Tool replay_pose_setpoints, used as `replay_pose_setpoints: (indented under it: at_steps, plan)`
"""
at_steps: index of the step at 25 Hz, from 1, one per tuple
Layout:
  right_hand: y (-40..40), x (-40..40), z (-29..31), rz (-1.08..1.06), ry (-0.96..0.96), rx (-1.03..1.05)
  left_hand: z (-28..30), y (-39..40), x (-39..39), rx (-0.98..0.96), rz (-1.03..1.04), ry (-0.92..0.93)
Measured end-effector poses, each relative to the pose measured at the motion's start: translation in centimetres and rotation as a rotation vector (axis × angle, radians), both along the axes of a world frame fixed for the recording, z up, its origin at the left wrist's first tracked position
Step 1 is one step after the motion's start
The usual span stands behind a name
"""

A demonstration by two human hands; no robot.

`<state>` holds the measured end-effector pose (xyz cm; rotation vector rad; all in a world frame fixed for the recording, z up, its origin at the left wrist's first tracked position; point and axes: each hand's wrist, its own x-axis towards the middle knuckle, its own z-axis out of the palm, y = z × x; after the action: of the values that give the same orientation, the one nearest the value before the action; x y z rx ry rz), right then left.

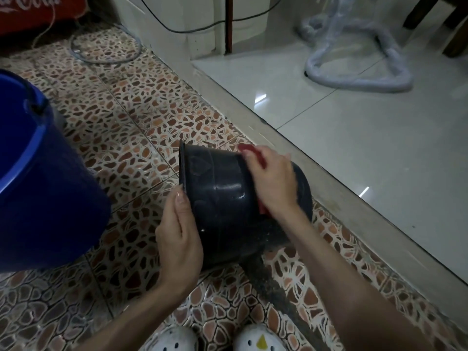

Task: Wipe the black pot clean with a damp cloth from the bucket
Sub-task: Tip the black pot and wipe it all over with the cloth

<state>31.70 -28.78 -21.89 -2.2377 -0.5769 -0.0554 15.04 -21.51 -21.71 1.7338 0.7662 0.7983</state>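
The black pot (222, 196) lies tipped on its side over the patterned floor, its rim facing left. My left hand (178, 233) grips the pot at the rim on the near side. My right hand (269, 177) presses a red cloth (249, 149) against the pot's wall near its base; most of the cloth is hidden under the palm, with a red corner showing below the hand. The blue bucket (45, 178) stands at the left, a short way from the pot; its inside is out of view.
A raised stone threshold (291, 145) runs diagonally right behind the pot, with glossy pale tiles (367, 138) beyond it. A coiled wrapped hose (354, 74) lies on those tiles. A red crate (38, 13) and cables (106, 54) sit at the far left. My slippers (258, 342) are at the bottom edge.
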Motion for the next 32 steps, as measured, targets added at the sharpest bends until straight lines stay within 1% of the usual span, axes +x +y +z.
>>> replay_pose_setpoints:
  at_steps: [2,3,4,5,6,7,8,9,10,11,12,14,16,18,19,20,21,22,23,24,25,26,27,28,29,32]
  plan:
    - [-3.2,3.5,-0.5,-0.194,0.165,-0.032,0.2,0.1,-0.1,-0.012,-0.002,0.003]
    - [-4.7,4.5,-0.5,-0.306,0.215,-0.013,0.3,0.2,-0.1,-0.020,-0.009,-0.007]
    - [-5.8,4.7,-0.6,-0.405,0.223,0.043,0.5,0.3,0.0,-0.025,-0.013,-0.011]
    - [-6.0,3.9,-0.5,-0.461,0.187,0.136,0.8,0.4,0.2,-0.021,-0.010,-0.006]
    - [-5.2,2.2,-0.1,-0.448,0.114,0.239,1.0,0.5,0.5,-0.016,0.001,0.009]
    - [-3.6,-0.1,0.4,-0.350,0.037,0.316,1.1,0.6,0.8,-0.018,0.018,0.026]
    - [-1.6,-2.8,0.5,-0.195,-0.043,0.351,1.3,0.7,1.2,-0.028,0.035,0.037]
    - [0.3,-5.6,0.3,-0.029,-0.123,0.342,1.4,0.8,1.6,-0.040,0.051,0.037]
    - [1.9,-8.1,0.0,0.093,-0.192,0.312,1.6,0.9,1.9,-0.056,0.069,0.030]
    - [2.8,-9.3,-0.3,0.156,-0.243,0.278,1.7,1.0,2.1,-0.074,0.090,0.025]
    - [3.0,-9.1,-0.7,0.173,-0.272,0.240,1.9,1.2,2.3,-0.089,0.113,0.030]
    - [1.0,-6.4,-1.7,0.097,-0.245,0.160,2.1,1.7,2.7,-0.095,0.142,0.060]
    - [-2.4,-2.9,-2.8,-0.082,-0.082,0.110,2.3,2.3,3.1,-0.100,0.144,0.073]
    - [-5.6,0.1,-3.5,-0.290,0.106,0.173,2.4,2.6,3.4,-0.108,0.144,0.091]
    - [-6.3,0.6,-3.6,-0.378,0.153,0.228,2.5,2.6,3.6,-0.112,0.149,0.097]
    - [-6.1,0.1,-3.5,-0.423,0.159,0.292,2.6,2.6,3.7,-0.118,0.153,0.102]
    - [-5.0,-1.2,-3.2,-0.398,0.106,0.350,2.7,2.7,3.8,-0.128,0.160,0.106]
    - [-3.3,-3.2,-2.9,-0.298,0.004,0.393,2.8,2.8,4.1,-0.145,0.169,0.107]
    - [-1.4,-5.6,-2.8,-0.146,-0.117,0.407,2.8,3.0,4.3,-0.169,0.173,0.103]
    - [0.3,-8.0,-2.9,0.024,-0.226,0.385,2.9,3.2,4.5,-0.194,0.172,0.095]
    - [1.5,-9.6,-3.2,0.140,-0.312,0.335,2.9,3.4,4.7,-0.211,0.172,0.091]
    - [2.1,-9.9,-3.6,0.189,-0.372,0.288,3.0,3.6,4.8,-0.214,0.173,0.100]
    - [1.9,-8.9,-3.9,0.191,-0.393,0.254,3.1,3.8,4.9,-0.209,0.173,0.119]
    - [1.0,-7.6,-4.2,0.150,-0.376,0.225,3.2,3.9,5.0,-0.204,0.172,0.136]
    - [-0.3,-6.2,-4.5,0.081,-0.311,0.201,3.3,4.0,5.0,-0.203,0.171,0.143]
    - [-5.0,-1.1,-4.7,-0.229,0.051,0.213,3.3,3.9,5.0,-0.187,0.165,0.131]
